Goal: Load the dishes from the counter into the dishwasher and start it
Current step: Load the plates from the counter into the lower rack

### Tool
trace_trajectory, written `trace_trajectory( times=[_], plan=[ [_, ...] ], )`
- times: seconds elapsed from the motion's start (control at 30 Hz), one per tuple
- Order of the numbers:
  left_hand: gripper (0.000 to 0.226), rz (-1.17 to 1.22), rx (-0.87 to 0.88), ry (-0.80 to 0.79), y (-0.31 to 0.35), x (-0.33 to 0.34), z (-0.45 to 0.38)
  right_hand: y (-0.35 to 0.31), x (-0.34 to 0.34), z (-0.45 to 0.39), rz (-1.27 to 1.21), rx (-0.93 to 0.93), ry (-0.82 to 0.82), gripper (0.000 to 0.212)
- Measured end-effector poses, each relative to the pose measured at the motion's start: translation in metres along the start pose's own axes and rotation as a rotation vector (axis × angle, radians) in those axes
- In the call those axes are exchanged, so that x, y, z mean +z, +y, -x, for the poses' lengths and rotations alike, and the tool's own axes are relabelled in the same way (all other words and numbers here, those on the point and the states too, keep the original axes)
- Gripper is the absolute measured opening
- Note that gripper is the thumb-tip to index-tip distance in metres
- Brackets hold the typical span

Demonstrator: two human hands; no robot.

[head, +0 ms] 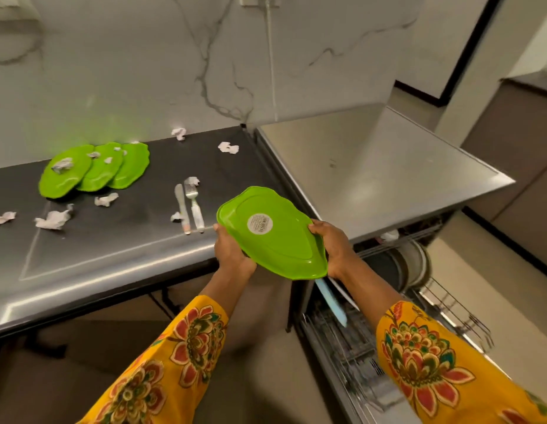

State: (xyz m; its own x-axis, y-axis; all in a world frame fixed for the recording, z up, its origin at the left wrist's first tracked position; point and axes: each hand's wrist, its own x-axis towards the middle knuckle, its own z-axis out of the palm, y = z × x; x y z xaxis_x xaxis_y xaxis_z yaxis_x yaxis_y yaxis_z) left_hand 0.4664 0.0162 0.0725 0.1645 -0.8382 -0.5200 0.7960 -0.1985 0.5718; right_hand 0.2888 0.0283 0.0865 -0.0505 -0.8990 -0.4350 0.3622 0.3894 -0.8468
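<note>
We hold the green plate (pixel 273 232) underside-up between left hand (pixel 230 247) and right hand (pixel 333 244), past the counter (pixel 113 255) edge, above the open dishwasher rack (pixel 357 347). Three plates (pixel 94 169), knife (pixel 182 209), fork (pixel 195 206) and paper scraps (pixel 53 219) lie behind.

Steel counter (pixel 119 255): three green plates (pixel 94 171) (overlapping), knife (pixel 182 208), fork (pixel 195 206), crumpled paper scraps (pixel 53 220).

We see a bright green wavy-edged plate (pixel 275 237) at centre frame, underside up with a round white sticker, tilted over the counter's edge. Three matching green plates (pixel 93 169) overlap in a row at upper left on the dark counter (pixel 119 249). A knife (pixel 182 208) and fork (pixel 195 206) lie side by side at centre. The dishwasher (pixel 397 316) stands open at lower right, rack pulled out, plates standing inside.
</note>
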Motion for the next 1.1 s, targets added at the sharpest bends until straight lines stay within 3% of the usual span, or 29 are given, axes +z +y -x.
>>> trace_trajectory(
  times=[0.2,0.37,0.5,0.67,0.87,1.1],
  plan=[
    [0.063,-0.041,-0.084,-0.063,-0.076,0.040,0.025,-0.009,-0.089,0.017,-0.016,0.016,0.090,0.030],
    [0.061,-0.111,-0.138,-0.042,-0.154,0.068,0.058,-0.020,-0.181,0.041,0.045,0.037,0.192,0.023],
    [0.053,-0.200,-0.161,-0.080,-0.207,0.086,0.086,-0.022,-0.242,0.053,0.184,0.057,0.276,0.010],
    [0.037,-0.339,-0.184,-0.068,-0.268,0.094,0.110,-0.018,-0.304,0.070,0.406,0.067,0.353,0.016],
    [0.016,-0.403,-0.232,-0.004,-0.324,0.107,0.114,0.002,-0.353,0.072,0.699,0.102,0.239,0.032],
    [0.014,-0.497,-0.321,0.051,-0.374,0.119,0.098,0.025,-0.377,0.056,0.959,0.122,0.033,0.057]
  ],
)
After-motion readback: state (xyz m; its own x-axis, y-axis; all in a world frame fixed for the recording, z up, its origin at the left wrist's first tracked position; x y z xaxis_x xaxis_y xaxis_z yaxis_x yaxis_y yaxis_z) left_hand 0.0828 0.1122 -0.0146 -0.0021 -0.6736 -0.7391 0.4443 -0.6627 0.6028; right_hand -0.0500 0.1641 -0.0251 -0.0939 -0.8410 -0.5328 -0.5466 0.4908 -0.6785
